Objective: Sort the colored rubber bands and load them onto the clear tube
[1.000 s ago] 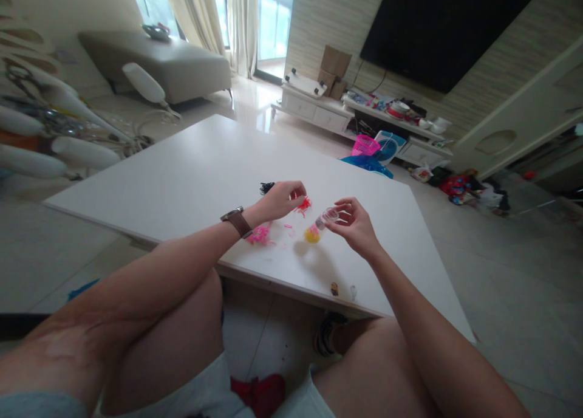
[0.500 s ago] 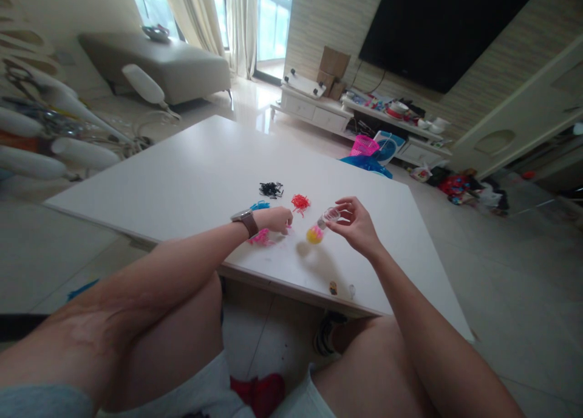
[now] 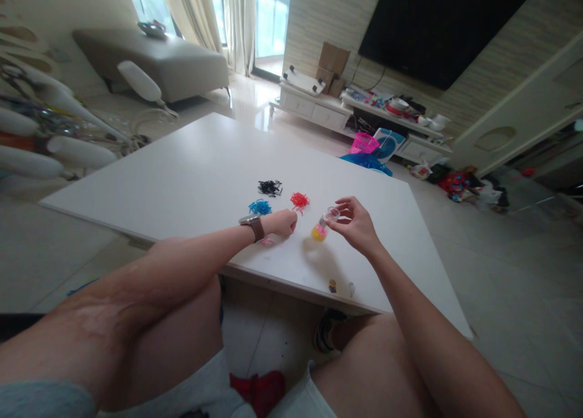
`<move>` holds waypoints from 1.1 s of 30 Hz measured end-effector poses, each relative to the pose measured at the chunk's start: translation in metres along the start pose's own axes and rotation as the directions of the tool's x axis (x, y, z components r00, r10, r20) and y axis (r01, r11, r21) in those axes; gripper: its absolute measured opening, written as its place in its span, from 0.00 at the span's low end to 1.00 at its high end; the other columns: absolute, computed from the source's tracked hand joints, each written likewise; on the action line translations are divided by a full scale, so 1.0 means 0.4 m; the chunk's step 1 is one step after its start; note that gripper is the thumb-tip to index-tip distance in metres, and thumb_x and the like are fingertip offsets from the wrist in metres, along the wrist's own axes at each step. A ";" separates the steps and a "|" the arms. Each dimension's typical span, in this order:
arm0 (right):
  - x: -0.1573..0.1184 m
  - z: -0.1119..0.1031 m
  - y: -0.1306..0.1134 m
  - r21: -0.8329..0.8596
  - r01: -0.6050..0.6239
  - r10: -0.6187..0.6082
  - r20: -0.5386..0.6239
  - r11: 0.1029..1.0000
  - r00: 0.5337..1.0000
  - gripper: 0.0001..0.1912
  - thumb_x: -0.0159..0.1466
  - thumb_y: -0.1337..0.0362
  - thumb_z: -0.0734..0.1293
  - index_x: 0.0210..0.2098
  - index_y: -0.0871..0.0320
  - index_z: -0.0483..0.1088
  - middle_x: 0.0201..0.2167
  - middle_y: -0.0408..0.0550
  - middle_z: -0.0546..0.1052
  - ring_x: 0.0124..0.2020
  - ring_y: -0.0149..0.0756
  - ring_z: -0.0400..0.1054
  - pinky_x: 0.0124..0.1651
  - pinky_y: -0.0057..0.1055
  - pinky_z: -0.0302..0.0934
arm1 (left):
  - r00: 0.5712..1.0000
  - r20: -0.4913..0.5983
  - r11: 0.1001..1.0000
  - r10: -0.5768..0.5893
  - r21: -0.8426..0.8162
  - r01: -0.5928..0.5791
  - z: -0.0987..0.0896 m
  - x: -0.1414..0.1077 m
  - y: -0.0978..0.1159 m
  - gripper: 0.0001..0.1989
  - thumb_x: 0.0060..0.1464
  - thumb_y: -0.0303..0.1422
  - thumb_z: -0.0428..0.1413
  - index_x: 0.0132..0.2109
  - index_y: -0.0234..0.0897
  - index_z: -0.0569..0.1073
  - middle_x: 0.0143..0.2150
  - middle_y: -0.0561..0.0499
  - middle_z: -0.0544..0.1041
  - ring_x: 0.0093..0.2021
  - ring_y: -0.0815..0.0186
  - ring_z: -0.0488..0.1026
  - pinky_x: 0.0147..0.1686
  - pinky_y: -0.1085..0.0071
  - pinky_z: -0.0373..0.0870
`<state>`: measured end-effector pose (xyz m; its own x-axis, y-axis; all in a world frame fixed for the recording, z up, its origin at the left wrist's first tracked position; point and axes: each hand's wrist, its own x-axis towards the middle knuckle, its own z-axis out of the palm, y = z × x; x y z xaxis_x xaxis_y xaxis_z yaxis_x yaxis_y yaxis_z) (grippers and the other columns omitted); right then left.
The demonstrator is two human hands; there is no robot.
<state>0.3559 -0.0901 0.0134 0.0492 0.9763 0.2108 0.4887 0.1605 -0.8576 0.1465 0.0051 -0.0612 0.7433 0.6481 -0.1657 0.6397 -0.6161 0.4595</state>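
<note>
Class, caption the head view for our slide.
Right hand holds a tilted clear jar; left hand near red bands.

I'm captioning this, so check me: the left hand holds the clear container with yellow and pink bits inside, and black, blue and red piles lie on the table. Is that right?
Not quite: the right hand, not the left hand, holds the clear container, as the head view shows. The rest is as you said.

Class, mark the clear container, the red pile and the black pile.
Clear container [image 3: 323,222], head view, on its side wall.
Red pile [image 3: 299,200], head view, on its middle.
Black pile [image 3: 270,188], head view, on its middle.
</note>
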 end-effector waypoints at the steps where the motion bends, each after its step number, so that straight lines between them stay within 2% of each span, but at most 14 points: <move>1: 0.000 0.000 0.002 -0.010 0.002 -0.002 -0.003 1.000 1.000 0.26 0.49 0.57 0.78 0.43 0.54 0.67 0.36 0.45 0.75 0.39 0.38 0.73 0.39 0.36 0.74 | 1.000 0.008 1.000 -0.001 -0.005 0.001 -0.004 -0.002 0.003 0.10 0.41 0.18 0.56 0.29 0.31 0.79 0.27 0.46 0.80 0.27 0.65 0.73 0.27 0.72 0.63; 3: 0.001 0.000 0.006 -0.028 0.006 -0.007 -0.006 1.000 1.000 0.26 0.49 0.58 0.77 0.43 0.55 0.67 0.36 0.44 0.75 0.38 0.38 0.73 0.38 0.35 0.74 | 1.000 -0.005 0.999 0.012 -0.038 -0.013 -0.017 -0.002 0.009 0.10 0.42 0.18 0.55 0.30 0.31 0.80 0.28 0.47 0.80 0.27 0.66 0.73 0.28 0.73 0.64; 6: 0.001 -0.001 0.009 -0.056 0.004 -0.004 -0.007 0.998 1.000 0.25 0.50 0.59 0.77 0.43 0.55 0.67 0.35 0.44 0.75 0.37 0.38 0.73 0.37 0.35 0.74 | 0.991 -0.107 0.975 0.074 -0.202 -0.094 -0.043 0.004 0.016 0.09 0.45 0.20 0.56 0.33 0.31 0.80 0.29 0.48 0.80 0.30 0.67 0.73 0.31 0.74 0.66; 9: 0.001 -0.001 0.007 -0.079 0.013 -0.013 0.005 0.997 1.000 0.24 0.50 0.60 0.77 0.43 0.55 0.67 0.35 0.45 0.75 0.37 0.38 0.74 0.37 0.36 0.75 | 0.965 -0.244 0.884 0.097 -0.424 -0.196 -0.068 0.006 0.026 0.07 0.48 0.22 0.58 0.35 0.31 0.79 0.29 0.49 0.80 0.31 0.68 0.75 0.32 0.75 0.68; 12: -0.002 0.004 0.002 -0.114 0.038 -0.035 0.028 0.993 0.999 0.23 0.51 0.60 0.76 0.43 0.55 0.67 0.35 0.45 0.75 0.36 0.38 0.74 0.37 0.36 0.75 | 0.912 -0.399 0.796 0.093 -0.520 -0.309 -0.086 -0.009 0.045 0.04 0.51 0.27 0.60 0.36 0.31 0.78 0.28 0.49 0.79 0.30 0.69 0.74 0.31 0.74 0.69; 16: -0.009 0.018 -0.010 -0.167 0.075 -0.063 0.072 0.983 0.995 0.21 0.53 0.62 0.74 0.44 0.55 0.67 0.34 0.44 0.76 0.36 0.37 0.74 0.39 0.37 0.75 | 0.814 -0.562 0.755 0.148 -0.467 -0.460 -0.100 -0.042 0.076 0.07 0.54 0.30 0.60 0.41 0.32 0.77 0.30 0.51 0.78 0.30 0.71 0.73 0.34 0.74 0.69; 20: -0.017 0.036 -0.013 -0.183 0.103 -0.082 0.119 0.978 0.989 0.20 0.53 0.65 0.73 0.45 0.54 0.68 0.35 0.44 0.76 0.36 0.36 0.74 0.40 0.36 0.75 | 0.785 -0.567 0.768 0.249 -0.379 -0.517 -0.111 -0.060 0.094 0.08 0.55 0.27 0.59 0.43 0.33 0.76 0.30 0.52 0.78 0.31 0.71 0.74 0.35 0.75 0.69; 26: -0.020 0.053 -0.008 -0.184 0.105 -0.075 0.161 0.977 0.984 0.19 0.54 0.66 0.73 0.45 0.54 0.68 0.35 0.44 0.76 0.37 0.36 0.74 0.41 0.36 0.74 | 0.729 -0.500 0.780 0.468 -0.153 -0.606 -0.122 -0.070 0.101 0.05 0.59 0.25 0.55 0.39 0.33 0.76 0.32 0.50 0.78 0.32 0.70 0.73 0.37 0.74 0.67; 33: -0.021 0.058 -0.011 -0.151 0.104 -0.072 0.204 0.983 0.976 0.16 0.56 0.66 0.71 0.43 0.54 0.68 0.35 0.44 0.76 0.35 0.35 0.74 0.42 0.36 0.74 | 0.726 -0.444 0.760 0.525 -0.139 -0.634 -0.113 -0.072 0.109 0.07 0.62 0.26 0.55 0.42 0.35 0.78 0.38 0.46 0.80 0.38 0.68 0.75 0.40 0.74 0.69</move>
<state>0.3332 -0.0959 0.0047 -0.1647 0.9713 0.1719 0.6172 0.2374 -0.7501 0.1441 -0.0201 0.0032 0.7884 0.3463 0.5085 -0.0124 -0.8174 0.5759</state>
